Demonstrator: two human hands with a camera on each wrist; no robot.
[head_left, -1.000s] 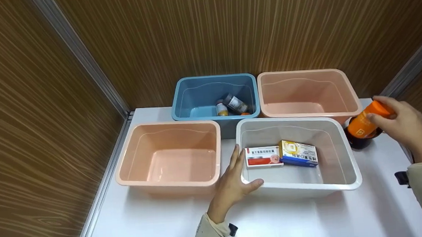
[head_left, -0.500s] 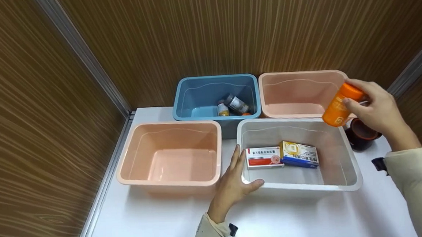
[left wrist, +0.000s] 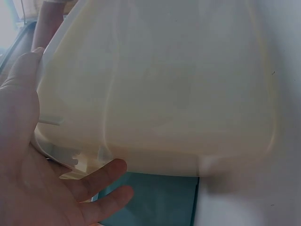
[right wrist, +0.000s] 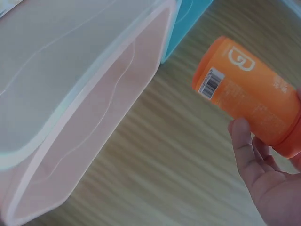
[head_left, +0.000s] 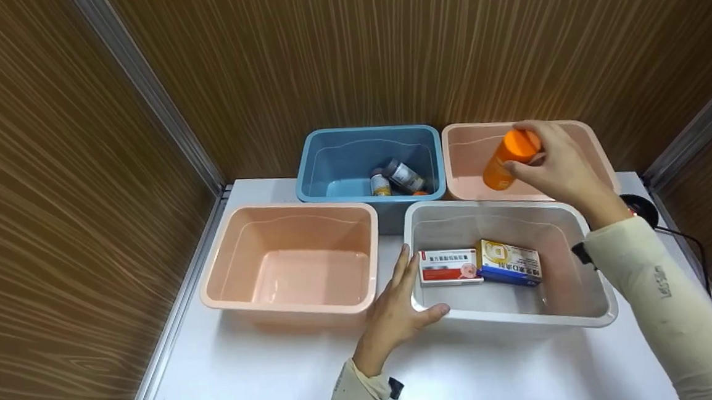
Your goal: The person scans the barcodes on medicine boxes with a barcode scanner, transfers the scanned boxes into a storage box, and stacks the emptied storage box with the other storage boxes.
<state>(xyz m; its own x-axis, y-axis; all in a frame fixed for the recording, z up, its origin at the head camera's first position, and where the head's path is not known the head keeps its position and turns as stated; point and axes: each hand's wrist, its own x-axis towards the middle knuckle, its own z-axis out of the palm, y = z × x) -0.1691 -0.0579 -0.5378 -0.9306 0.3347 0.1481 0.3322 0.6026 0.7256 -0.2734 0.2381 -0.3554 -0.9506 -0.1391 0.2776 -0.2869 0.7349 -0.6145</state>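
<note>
My right hand [head_left: 561, 163] pinches an orange bottle [head_left: 500, 165] near its cap, thumb and fingers on opposite sides. The bottle hangs tilted over the back right pink bin [head_left: 475, 126]; its printed label and barcode show in the right wrist view. My left hand [head_left: 391, 324] rests at the near left corner of the white bin [head_left: 511, 319], thumb over the front rim and fingers straight along the side wall. Inside the white bin lie a white and red medicine box [head_left: 450, 267] and a yellow, white and blue medicine box [head_left: 508, 263].
A blue bin [head_left: 367, 130] at the back holds several small bottles [head_left: 404, 175]. Another pink bin [head_left: 292, 312] stands front left. At the far right is a black round object [head_left: 641, 209] by a dark cable [head_left: 703, 259]. Wood-patterned panels [head_left: 353, 52] enclose the table.
My right hand has lifted the orange bottle from beside the white bin and carried it left, over the back right pink bin. My left hand has stayed at the white bin.
</note>
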